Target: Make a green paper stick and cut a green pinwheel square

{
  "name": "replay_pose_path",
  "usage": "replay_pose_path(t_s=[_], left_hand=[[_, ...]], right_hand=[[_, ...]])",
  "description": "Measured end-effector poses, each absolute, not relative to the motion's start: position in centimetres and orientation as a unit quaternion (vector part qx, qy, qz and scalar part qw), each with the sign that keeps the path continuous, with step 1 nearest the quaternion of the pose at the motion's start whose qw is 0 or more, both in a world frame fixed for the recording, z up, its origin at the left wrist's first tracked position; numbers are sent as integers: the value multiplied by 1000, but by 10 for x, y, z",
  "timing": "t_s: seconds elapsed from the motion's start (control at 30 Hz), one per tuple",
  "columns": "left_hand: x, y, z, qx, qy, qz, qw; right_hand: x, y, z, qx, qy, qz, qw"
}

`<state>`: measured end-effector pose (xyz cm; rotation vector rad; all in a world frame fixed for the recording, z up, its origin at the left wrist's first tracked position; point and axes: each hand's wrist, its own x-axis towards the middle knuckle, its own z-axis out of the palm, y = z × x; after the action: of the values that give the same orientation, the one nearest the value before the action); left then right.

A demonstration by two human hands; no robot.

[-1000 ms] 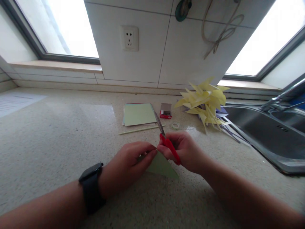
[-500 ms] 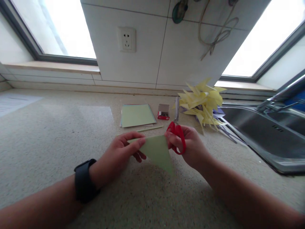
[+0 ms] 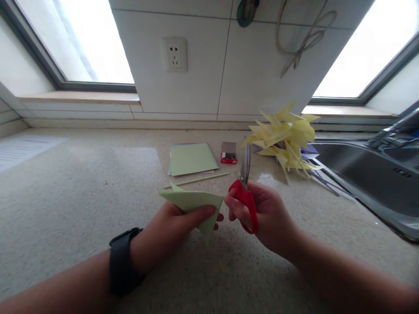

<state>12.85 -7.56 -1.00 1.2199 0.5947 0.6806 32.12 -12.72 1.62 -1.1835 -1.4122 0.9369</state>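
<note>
My left hand (image 3: 173, 231), with a black watch on the wrist, pinches a folded light green paper triangle (image 3: 193, 204) just above the speckled counter (image 3: 65, 205). My right hand (image 3: 266, 216) is closed round the red handles of a pair of scissors (image 3: 245, 192). The blades are together and point away from me. The scissors sit just right of the paper and do not touch it.
Behind my hands lie a stack of green paper sheets (image 3: 192, 158), a thin pale stick (image 3: 196, 179), a small red box (image 3: 228, 152) and a pile of yellow paper pinwheels (image 3: 284, 135). A steel sink (image 3: 369, 179) lies at the right. A wall socket (image 3: 174, 54) is above.
My left hand has turned the green triangle, so its long edge now points left and lies flatter. The scissors have swung from pointing far-left to pointing straight away.
</note>
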Motion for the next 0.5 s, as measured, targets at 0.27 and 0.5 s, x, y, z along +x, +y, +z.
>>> replay_pose_path(t_s=[0.27,0.5], left_hand=[[127,-74,-14,451,236,347,787],[126,-74,-15,437,260,342,790]], right_hand=[[336,-128,14,-532,-732,176,387],[339,-129,14,-550,-769,93,312]])
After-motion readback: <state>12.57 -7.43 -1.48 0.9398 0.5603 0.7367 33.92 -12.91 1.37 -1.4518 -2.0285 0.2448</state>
